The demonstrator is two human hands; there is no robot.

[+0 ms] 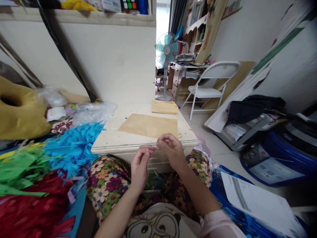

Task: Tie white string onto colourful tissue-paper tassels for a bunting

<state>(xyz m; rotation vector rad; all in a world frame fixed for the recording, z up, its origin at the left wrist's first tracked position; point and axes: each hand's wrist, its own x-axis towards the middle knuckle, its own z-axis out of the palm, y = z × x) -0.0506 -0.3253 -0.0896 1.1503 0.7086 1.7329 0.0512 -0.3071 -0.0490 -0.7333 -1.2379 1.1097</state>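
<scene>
While both of my hands hover just in front of the low cream table (109,140), the thing that matters is a thin pale strand (156,148) strung between them, and it is so fine that I can only make out a short length of it. My left hand (139,167) sits lower and nearer my body, its thumb and forefinger closed together on the strand's near end; my right hand (172,150) is a little higher and farther out, its fingertips likewise pinched shut on the other end, close to the table's front edge. So the strand lies between the two hands, touching both, neither arm clearly nearer to it than the other. Its long axis runs roughly left to right across my view, tilted so that it climbs from the left pinch up toward the right one; I cannot tell whether a loose tail points beyond either grip. The strand hangs over my lap, above the flowered fabric (106,181), just short of the tan paper sheet (150,125) lying flat on the tabletop. To my left, well apart from the hands, lie heaps of cut paper fringe, blue (71,138), green (19,165) and red (32,205).
</scene>
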